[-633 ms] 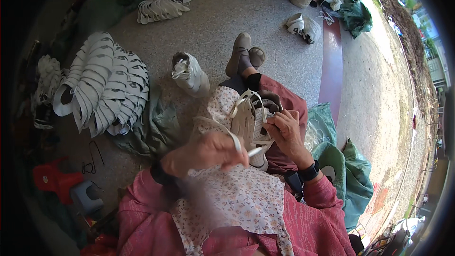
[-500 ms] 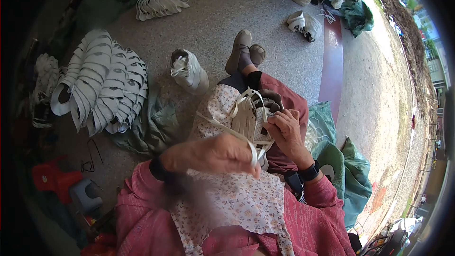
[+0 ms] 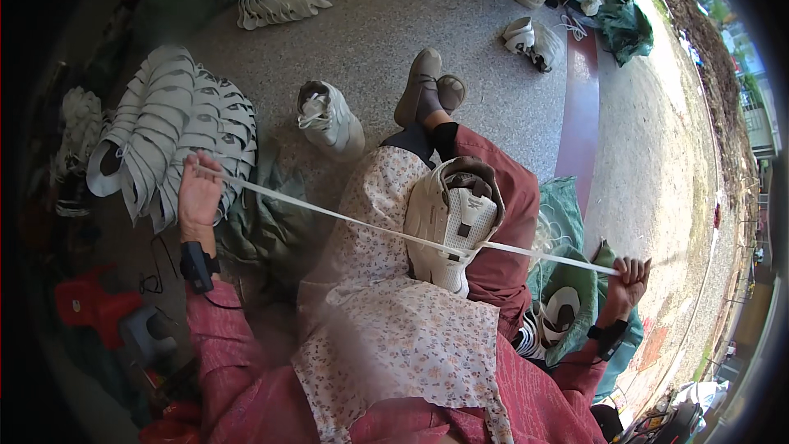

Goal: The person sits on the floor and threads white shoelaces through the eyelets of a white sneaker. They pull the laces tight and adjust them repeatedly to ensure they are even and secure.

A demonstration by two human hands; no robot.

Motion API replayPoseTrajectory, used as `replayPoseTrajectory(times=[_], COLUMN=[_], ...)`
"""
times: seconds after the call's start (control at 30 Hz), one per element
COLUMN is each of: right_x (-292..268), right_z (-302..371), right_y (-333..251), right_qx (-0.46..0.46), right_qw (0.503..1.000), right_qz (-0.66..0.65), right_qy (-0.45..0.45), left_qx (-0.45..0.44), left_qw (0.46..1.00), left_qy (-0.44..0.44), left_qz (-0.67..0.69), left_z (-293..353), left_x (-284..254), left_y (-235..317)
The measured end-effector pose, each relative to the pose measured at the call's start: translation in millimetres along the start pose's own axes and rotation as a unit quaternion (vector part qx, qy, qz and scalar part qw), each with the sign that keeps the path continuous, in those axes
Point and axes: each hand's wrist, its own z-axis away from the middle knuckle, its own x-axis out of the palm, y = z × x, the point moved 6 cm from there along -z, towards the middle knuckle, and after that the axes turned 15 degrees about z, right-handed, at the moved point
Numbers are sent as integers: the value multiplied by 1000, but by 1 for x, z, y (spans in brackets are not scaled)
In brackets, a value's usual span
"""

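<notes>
A white sneaker [image 3: 423,251] with a dark lining rests on my lap, over the flowered apron and red trousers. A flat white shoelace [image 3: 337,212] runs through the low end of its lacing and stretches taut out to both sides. At the left, my left hand [image 3: 200,193] is raised with the fingers closed on one end of the lace, in front of the stacked shoe uppers. Far to the right, my right hand [image 3: 629,286] grips the other end in curled fingers. Neither hand touches the sneaker itself.
Nested white shoe uppers [image 3: 156,119] are heaped on the left floor. A laced white sneaker [image 3: 330,119] stands beyond my knee. Green sacking [image 3: 567,279] lies by my right leg, with striped shoe parts [image 3: 546,325] near it. A red stool [image 3: 94,300] is at lower left.
Both hands have moved from beside the sneaker out to opposite sides, drawing the lace straight between them. The loops of lace around the shoe's opening are gone, leaving the tongue in view.
</notes>
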Motion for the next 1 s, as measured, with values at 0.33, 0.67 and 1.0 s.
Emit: replayPoseTrajectory(times=[0.33,0.67,1.0], right_x=[-63,224,223], right_z=[26,80,102], right_y=[0,190,239], right_qx=[-34,183,214], right_qw=[474,713,615], right_qz=[877,618,660], right_qy=[69,-276,-374], left_qx=[25,-69,43], left_qw=[989,719,460], left_qy=[-96,-437,-603], left_qz=[-109,-536,-650], left_z=[15,101,152], left_x=[25,140,128], left_y=[31,-270,-325])
